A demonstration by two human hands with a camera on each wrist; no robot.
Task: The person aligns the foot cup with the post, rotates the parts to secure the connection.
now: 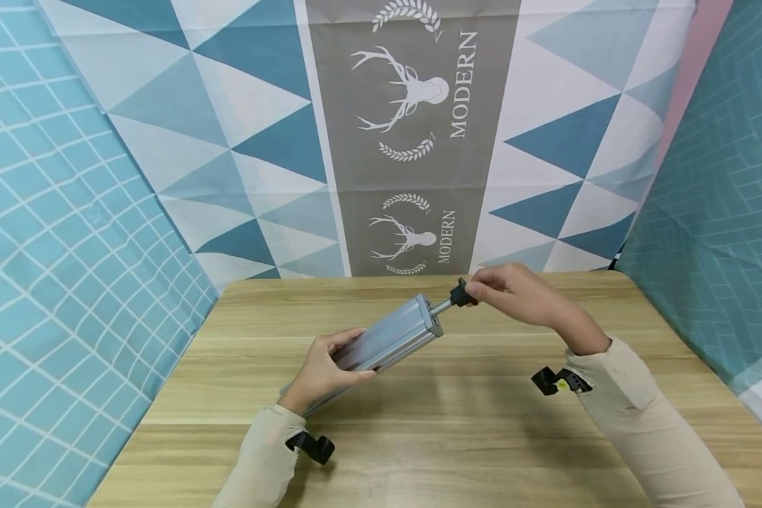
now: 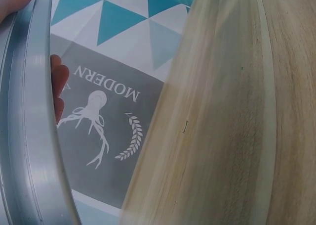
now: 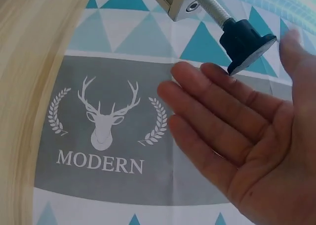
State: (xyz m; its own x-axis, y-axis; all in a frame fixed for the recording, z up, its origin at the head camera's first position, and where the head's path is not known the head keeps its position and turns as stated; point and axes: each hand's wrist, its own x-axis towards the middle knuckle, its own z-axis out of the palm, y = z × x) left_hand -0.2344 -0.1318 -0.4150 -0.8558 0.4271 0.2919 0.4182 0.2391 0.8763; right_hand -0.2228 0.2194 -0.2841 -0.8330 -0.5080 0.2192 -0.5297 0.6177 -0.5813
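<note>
A silver aluminium profile (image 1: 387, 335) is held at a slant above the table, its far end raised to the right. My left hand (image 1: 320, 370) grips its lower part, thumb on the near side and fingers on the far side; in the left wrist view, fingertips (image 2: 59, 81) show past the profile's edge. From the raised end sticks a threaded rod (image 3: 213, 7) with a black levelling foot (image 3: 247, 44) on it. My right hand (image 1: 511, 293) is at this foot. In the right wrist view its fingers are extended, the index finger beside the foot's rim and the thumb slightly apart from it.
Beneath both hands lies a wood-grain table (image 1: 419, 437). A patterned cloth (image 1: 413, 162) hangs along the back edge, with a blue tiled sheet (image 1: 57, 247) at left and a teal sheet (image 1: 724, 233) at right. Black wrist mounts (image 1: 311, 446) sit on both sleeves.
</note>
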